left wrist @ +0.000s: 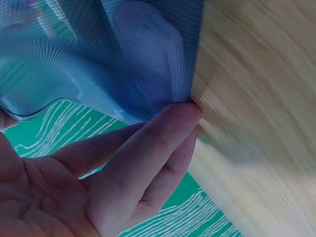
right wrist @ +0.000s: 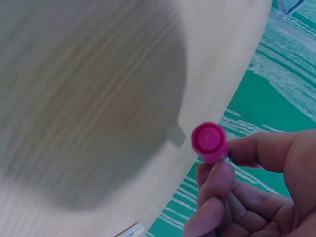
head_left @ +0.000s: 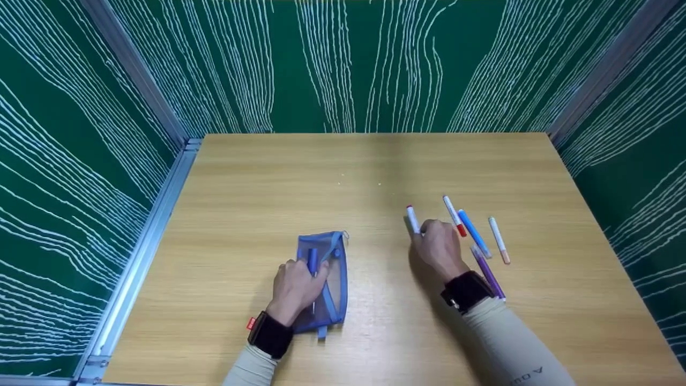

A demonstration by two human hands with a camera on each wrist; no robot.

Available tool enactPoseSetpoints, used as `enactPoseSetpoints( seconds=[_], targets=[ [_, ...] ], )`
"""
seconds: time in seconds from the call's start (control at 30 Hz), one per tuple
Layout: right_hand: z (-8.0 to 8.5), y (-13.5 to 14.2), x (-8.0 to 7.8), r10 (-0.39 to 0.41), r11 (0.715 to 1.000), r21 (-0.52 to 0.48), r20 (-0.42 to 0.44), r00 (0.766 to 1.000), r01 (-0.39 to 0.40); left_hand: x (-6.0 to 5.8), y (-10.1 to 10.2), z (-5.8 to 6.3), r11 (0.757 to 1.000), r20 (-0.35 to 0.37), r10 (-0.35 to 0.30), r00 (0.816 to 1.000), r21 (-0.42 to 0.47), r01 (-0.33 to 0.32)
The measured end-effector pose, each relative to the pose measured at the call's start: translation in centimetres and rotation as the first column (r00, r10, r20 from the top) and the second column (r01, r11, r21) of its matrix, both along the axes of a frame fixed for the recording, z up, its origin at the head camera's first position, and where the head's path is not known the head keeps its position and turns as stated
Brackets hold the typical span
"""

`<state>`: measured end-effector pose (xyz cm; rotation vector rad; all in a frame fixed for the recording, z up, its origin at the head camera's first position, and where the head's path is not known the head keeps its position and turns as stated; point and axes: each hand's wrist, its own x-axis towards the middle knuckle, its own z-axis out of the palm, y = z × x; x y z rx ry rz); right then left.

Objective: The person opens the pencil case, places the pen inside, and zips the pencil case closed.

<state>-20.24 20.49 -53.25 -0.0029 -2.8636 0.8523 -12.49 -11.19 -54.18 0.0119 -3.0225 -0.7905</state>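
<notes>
My left hand [head_left: 298, 285] grips a blue mesh zip pouch [head_left: 336, 284] along its left side. Through the mesh, or at its opening, shows a dark blue marker [head_left: 312, 260] beside the thumb. In the left wrist view, fingertips [left wrist: 180, 116] press against the edge of the pouch [left wrist: 148, 59]. Over the right part of the table, my right hand [head_left: 440, 247] pinches a white-barrelled marker [head_left: 412, 219] between thumb and fingers. The pink end of this marker [right wrist: 209, 140] faces the camera in the right wrist view, with the rest of its barrel hidden.
Right of my right hand lie a white marker with a red cap [head_left: 453, 213], a light blue marker [head_left: 474, 232], a white marker with a pinkish end [head_left: 499, 239] and a purple marker [head_left: 487, 272]. Green, white-lined panels [head_left: 364, 64] border the wooden table [head_left: 257, 182] at the back and sides.
</notes>
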Motion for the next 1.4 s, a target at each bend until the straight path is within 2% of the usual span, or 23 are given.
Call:
enactPoseSetpoints(
  seconds=[0.4, 0.67, 1.07, 1.4],
  targets=[
    [1.0, -2.8, 1.8, 0.071, 0.982, -0.186, 0.155, 0.985, -0.042, -0.1, 0.0, 0.2, 1.000, 0.033, 0.000, 0.999, -0.009, 0.000],
    [0.7, -4.5, 2.8, 0.098, 0.965, -0.258, 0.184, 0.978, -0.048, 0.0, 0.0, 0.1, 1.000, 0.038, 0.002, 0.999, 0.000, -0.002],
    [0.4, -7.0, 4.2, 0.153, 0.954, -0.284, 0.193, 0.969, -0.094, -0.1, 0.1, 0.0, 1.000, 0.022, 0.010, 1.000, -0.022, -0.009],
    [0.2, -9.1, 5.3, 0.264, 0.921, -0.352, 0.253, 0.931, -0.166, -0.1, 0.0, -0.1, 1.000, 0.035, 0.011, 0.999, -0.012, -0.011]
  ],
)
